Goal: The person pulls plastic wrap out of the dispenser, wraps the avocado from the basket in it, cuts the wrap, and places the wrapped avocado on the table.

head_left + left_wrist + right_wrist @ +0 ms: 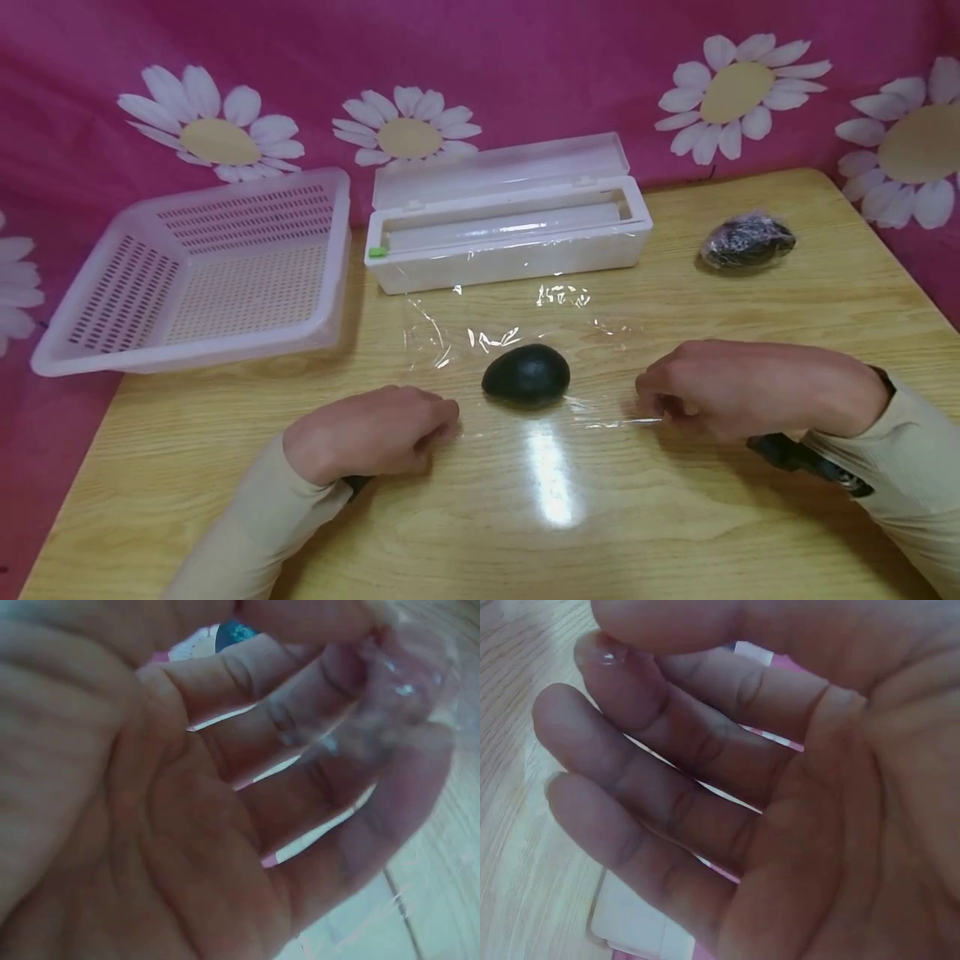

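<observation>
A dark green avocado [527, 377] lies between the two hands, within the area of a clear sheet of cling film [450, 333]; it appears to rest on top. The film runs toward me from a white dispenser box [517, 262] with its lid raised. My left hand [378, 429] pinches the film's near left corner between thumb and fingers; crumpled film [409, 682] shows at the fingertips in the left wrist view. On the other side my right hand [757, 387] pinches the near right corner, with thumb and index finger together. Little film is visible in the right wrist view.
At the back left stands a white perforated plastic basket [330, 292]. A dark, film-wrapped item [747, 240] of similar shape to the avocado lies at the back right. A green slider [377, 252] sits on the box's left end. Behind the wooden table [525, 550] hangs a pink flowered cloth [525, 50].
</observation>
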Demonstrator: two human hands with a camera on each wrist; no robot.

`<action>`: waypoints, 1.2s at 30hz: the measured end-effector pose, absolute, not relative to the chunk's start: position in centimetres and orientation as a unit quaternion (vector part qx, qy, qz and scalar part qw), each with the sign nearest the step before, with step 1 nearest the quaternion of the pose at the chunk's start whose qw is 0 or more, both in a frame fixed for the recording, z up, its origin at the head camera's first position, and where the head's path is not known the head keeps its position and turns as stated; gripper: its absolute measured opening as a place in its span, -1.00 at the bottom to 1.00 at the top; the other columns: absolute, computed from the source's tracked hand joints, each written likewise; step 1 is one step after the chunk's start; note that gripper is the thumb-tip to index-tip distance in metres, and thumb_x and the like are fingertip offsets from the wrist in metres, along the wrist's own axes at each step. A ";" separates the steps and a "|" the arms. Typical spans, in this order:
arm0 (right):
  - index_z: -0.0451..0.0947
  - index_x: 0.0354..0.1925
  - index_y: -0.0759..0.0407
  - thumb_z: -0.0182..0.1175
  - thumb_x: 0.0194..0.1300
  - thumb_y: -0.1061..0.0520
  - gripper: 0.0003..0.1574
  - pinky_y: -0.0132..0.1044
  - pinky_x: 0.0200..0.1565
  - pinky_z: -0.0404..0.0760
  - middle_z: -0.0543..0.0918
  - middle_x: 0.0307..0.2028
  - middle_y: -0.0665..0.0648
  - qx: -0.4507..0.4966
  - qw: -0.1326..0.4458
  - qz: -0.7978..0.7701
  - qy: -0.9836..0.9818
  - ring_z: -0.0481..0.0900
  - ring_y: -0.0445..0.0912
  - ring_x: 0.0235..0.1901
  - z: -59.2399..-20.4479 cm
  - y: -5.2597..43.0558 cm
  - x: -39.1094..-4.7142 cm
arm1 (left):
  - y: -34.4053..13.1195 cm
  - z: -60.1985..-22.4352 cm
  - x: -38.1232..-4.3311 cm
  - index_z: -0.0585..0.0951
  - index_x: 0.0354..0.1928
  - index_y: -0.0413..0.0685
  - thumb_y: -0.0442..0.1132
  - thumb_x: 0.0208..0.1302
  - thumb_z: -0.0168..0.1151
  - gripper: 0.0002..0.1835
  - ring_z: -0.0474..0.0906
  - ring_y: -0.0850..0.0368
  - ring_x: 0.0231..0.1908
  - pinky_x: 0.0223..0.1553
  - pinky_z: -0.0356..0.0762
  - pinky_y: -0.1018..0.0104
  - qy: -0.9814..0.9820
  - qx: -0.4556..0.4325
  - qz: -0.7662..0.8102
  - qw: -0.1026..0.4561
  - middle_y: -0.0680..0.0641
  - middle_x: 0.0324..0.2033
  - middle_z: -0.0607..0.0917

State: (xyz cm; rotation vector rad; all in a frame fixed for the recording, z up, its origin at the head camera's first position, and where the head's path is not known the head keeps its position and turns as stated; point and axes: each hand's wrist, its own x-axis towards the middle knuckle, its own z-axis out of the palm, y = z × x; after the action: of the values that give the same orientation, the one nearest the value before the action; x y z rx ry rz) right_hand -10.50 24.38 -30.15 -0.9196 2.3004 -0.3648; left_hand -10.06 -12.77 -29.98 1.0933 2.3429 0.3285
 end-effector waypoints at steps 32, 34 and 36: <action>0.71 -0.22 -0.16 0.40 0.29 0.25 -0.74 -0.37 -0.21 0.70 0.70 -0.29 -0.29 -0.391 0.128 -0.157 0.898 0.55 -0.47 -0.30 -29.5 25.7 -11.9 | -13.8 -28.8 -12.3 0.69 -0.18 -0.06 -0.29 0.44 0.18 -0.89 0.57 0.30 -0.30 -0.16 0.67 0.33 0.885 0.420 0.171 0.107 0.10 -0.29 0.70; 0.70 -0.23 -0.17 0.40 0.27 0.27 -0.71 -0.38 -0.22 0.68 0.69 -0.30 -0.30 -0.389 0.130 -0.154 0.899 0.53 -0.48 -0.30 -29.4 25.9 -12.0 | -13.9 -28.7 -12.4 0.70 -0.18 -0.05 -0.27 0.43 0.18 -0.89 0.56 0.31 -0.31 -0.15 0.66 0.33 0.887 0.414 0.172 0.107 0.12 -0.30 0.70; 0.69 -0.24 -0.19 0.41 0.26 0.28 -0.69 -0.39 -0.23 0.67 0.68 -0.31 -0.31 -0.387 0.131 -0.152 0.900 0.51 -0.48 -0.31 -29.3 26.1 -12.1 | -14.0 -28.6 -12.4 0.70 -0.19 -0.05 -0.28 0.43 0.18 -0.88 0.56 0.31 -0.31 -0.16 0.66 0.33 0.888 0.413 0.173 0.107 0.13 -0.31 0.69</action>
State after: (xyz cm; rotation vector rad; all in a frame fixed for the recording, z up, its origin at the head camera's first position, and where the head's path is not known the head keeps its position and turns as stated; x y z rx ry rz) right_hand -12.06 26.08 -29.27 -1.1232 2.6135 -0.4405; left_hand -12.36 -14.02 -28.64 1.2147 2.6143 0.5090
